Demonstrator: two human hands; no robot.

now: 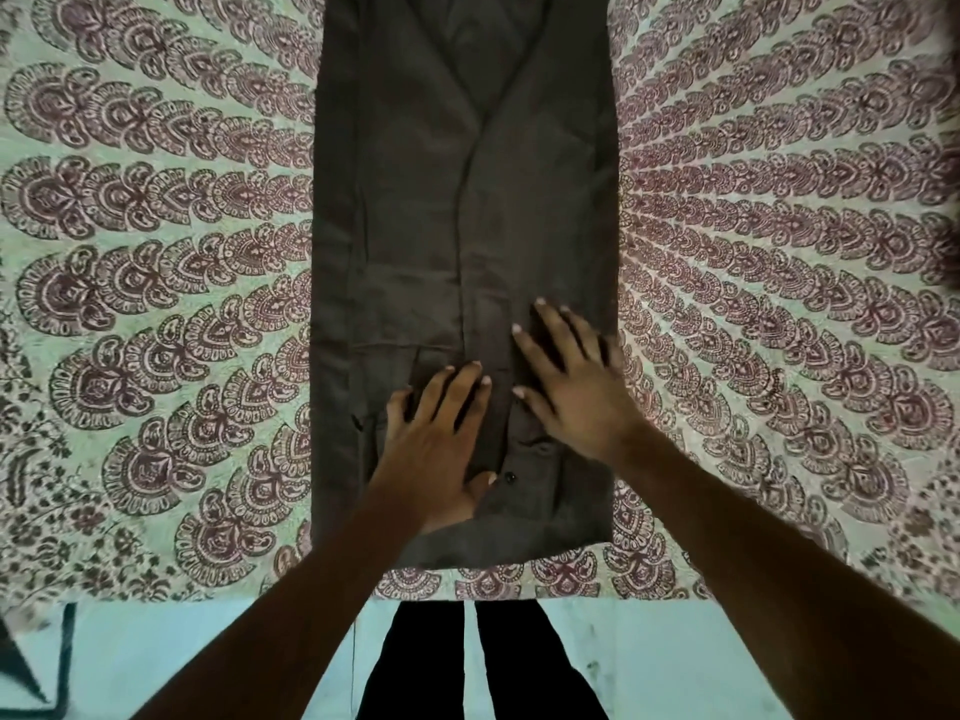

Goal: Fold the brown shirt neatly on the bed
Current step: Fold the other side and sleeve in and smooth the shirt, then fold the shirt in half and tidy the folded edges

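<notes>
Shirt (462, 210) lies in a long narrow strip on the bedsheet (156, 252); left hand (436, 449) and right hand (571, 387) press flat on it, fingers spread wide.

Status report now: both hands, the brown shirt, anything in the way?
Left hand and right hand open, flat on brown shirt. Shirt a long narrow strip on bedsheet. Nothing in the way.

My bed (156, 304) has a pale green sheet printed with maroon paisley rows fanning out. The brown shirt (462, 200) lies flat down its middle as one long narrow strip, near end just short of the bed's edge.
</notes>
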